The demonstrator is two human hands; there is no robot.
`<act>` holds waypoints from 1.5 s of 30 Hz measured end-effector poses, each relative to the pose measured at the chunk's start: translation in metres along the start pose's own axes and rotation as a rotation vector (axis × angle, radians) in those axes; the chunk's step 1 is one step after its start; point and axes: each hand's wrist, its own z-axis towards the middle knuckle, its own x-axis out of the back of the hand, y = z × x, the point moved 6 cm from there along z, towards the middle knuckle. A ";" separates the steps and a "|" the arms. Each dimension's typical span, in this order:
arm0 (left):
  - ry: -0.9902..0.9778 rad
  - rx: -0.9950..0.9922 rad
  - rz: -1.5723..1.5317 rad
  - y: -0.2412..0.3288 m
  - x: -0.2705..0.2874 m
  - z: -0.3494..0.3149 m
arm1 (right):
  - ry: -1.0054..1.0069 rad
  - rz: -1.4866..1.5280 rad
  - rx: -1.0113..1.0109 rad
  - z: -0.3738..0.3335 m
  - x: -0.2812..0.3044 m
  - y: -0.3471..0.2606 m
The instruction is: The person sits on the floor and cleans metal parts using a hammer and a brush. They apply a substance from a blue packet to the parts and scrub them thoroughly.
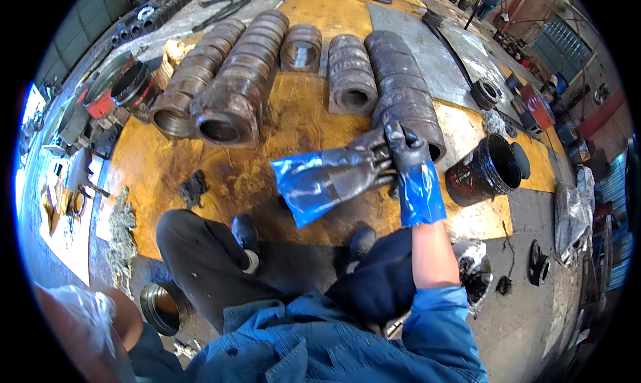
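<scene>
while the person squats over the yellow floor (267, 176), knees and dark shoes (245, 233) at the bottom of the view w/ blue jacket sleeves below, the right hand (408, 157), already in a dark glove w/ blue cuff, pinches the finger end of a second, loose glove (330, 177); fingers closed on it, so the spare glove hangs out flat to the left, blue cuff open toward the person, prob. held that way so the opening stays reachable. left hand (87, 329) sits low at the bottom-left corner, bare, w/ thin clear plastic near it; can't tell if its fingers are open or curled. a metal ring (163, 306) lies on the floor just beside that arm. right of the gloved hand, a black bucket (491, 169) lies tipped on its side, mouth up-right. farther out, rusty steel rings (234, 83) lie on edge in rows, face to face, so they nest & don't roll; a shorter row (350, 79) and another (407, 96) run beside them. beyond, a grey steel plate (420, 43).
</scene>
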 end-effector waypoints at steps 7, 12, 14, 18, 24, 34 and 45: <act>-0.014 0.049 0.082 -0.018 0.006 -0.006 | -0.028 -0.248 0.332 0.031 0.005 0.016; -0.005 0.127 0.108 -0.043 0.010 -0.025 | 0.054 -0.484 0.449 0.015 0.014 -0.004; 0.029 0.164 0.076 -0.051 0.016 -0.021 | 0.317 -0.553 0.754 0.028 0.057 0.038; 0.014 0.228 0.070 -0.045 0.013 -0.010 | 0.149 -0.273 0.404 0.046 0.037 0.013; -0.029 0.197 0.129 -0.047 -0.006 -0.033 | 0.127 -0.168 0.392 0.052 0.034 0.023; -0.059 0.166 0.127 -0.062 -0.014 -0.022 | 0.159 0.048 0.260 0.052 0.065 0.036; -0.016 0.119 0.057 -0.039 -0.029 -0.033 | 0.315 0.164 0.088 0.051 0.074 0.042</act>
